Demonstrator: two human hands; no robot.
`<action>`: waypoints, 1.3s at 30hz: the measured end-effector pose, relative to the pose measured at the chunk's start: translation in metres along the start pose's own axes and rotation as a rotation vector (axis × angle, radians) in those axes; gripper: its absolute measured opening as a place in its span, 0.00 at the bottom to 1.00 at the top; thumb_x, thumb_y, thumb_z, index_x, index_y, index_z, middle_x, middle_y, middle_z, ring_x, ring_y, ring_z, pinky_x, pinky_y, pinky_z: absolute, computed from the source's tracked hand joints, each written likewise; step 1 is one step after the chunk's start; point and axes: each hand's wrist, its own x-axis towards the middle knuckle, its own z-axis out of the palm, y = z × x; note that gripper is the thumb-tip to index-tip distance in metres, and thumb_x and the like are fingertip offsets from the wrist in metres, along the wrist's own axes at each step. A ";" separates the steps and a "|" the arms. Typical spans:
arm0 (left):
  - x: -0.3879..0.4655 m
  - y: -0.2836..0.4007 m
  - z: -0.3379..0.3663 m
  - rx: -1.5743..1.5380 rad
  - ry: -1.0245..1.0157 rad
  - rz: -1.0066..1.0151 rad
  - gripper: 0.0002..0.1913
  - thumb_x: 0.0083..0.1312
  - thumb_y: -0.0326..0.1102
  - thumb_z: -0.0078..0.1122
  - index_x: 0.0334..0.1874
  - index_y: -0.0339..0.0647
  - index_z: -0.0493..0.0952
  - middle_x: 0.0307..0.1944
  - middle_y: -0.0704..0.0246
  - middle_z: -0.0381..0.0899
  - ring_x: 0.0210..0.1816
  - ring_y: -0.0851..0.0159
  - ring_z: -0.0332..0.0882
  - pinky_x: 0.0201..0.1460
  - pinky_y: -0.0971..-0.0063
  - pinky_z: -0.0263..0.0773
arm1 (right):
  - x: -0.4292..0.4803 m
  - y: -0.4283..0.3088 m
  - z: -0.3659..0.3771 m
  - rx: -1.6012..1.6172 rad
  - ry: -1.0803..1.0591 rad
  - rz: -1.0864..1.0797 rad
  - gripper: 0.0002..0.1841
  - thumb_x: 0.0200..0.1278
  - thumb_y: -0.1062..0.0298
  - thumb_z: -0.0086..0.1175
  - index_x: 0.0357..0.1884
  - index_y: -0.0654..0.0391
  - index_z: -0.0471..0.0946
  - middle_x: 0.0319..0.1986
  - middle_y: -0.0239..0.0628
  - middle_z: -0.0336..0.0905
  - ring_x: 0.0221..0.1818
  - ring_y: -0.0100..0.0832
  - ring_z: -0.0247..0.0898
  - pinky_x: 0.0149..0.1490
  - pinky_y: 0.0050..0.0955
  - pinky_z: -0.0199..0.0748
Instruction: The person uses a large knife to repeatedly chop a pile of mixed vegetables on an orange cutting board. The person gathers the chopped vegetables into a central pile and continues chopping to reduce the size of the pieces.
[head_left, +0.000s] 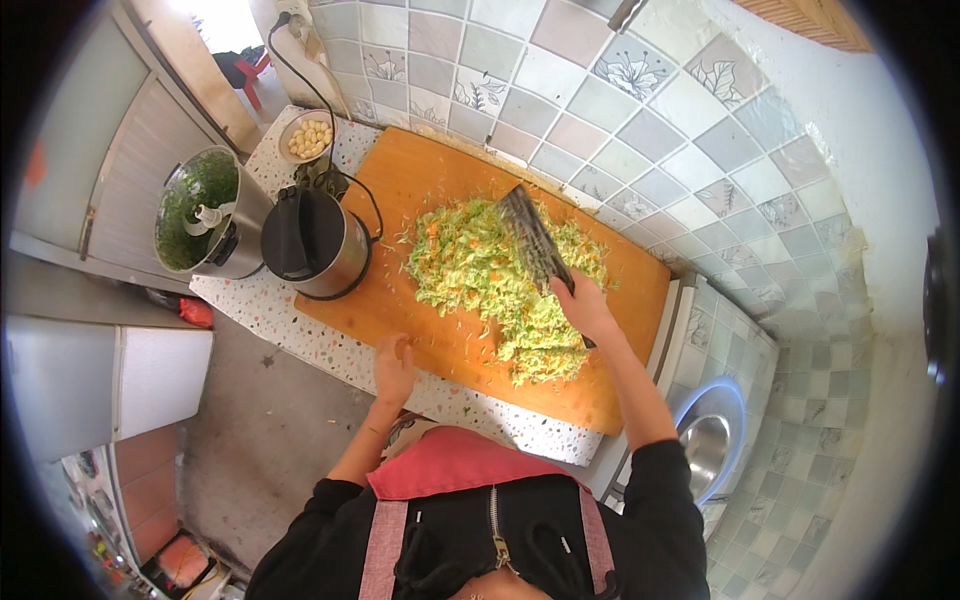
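Note:
My right hand (586, 306) grips the handle of a cleaver (534, 238). Its broad blade, smeared with bits of vegetable, lies over a wide heap of finely chopped cabbage (465, 262) mixed with orange shreds that look like carrot. The heap spreads across a large wooden cutting board (390, 169). At the board's near left edge rests my left hand (395, 369), holding nothing, with its fingers slightly bent and a little apart. The handle's butt end pokes out below my right hand.
Left of the heap, a food processor motor base (319, 244) with a black top stands on the board. Beside it is its steel bowl (214, 210) with chopped greens and a blade. A bowl of peeled garlic (307, 139) sits behind. A blue-rimmed steel basin (709, 442) is at right.

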 end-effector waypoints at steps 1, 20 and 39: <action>0.004 -0.006 0.000 0.070 0.032 0.024 0.16 0.64 0.27 0.55 0.54 0.34 0.74 0.54 0.50 0.75 0.56 0.50 0.73 0.56 0.58 0.69 | -0.003 -0.016 -0.005 0.022 0.027 0.016 0.15 0.72 0.59 0.50 0.40 0.65 0.73 0.23 0.54 0.77 0.23 0.51 0.74 0.31 0.43 0.70; 0.040 -0.017 -0.013 0.687 -0.364 -0.039 0.42 0.58 0.41 0.67 0.70 0.23 0.59 0.74 0.45 0.52 0.74 0.46 0.53 0.75 0.59 0.52 | -0.020 0.028 0.044 0.069 0.041 0.342 0.21 0.78 0.57 0.40 0.46 0.69 0.73 0.22 0.43 0.72 0.18 0.35 0.66 0.24 0.39 0.65; 0.050 -0.025 -0.007 0.734 -0.417 -0.011 0.45 0.59 0.45 0.67 0.70 0.19 0.57 0.74 0.40 0.49 0.74 0.43 0.54 0.74 0.60 0.54 | -0.062 0.093 0.060 -0.035 0.312 0.501 0.25 0.74 0.52 0.45 0.35 0.69 0.76 0.28 0.59 0.79 0.34 0.56 0.79 0.37 0.49 0.75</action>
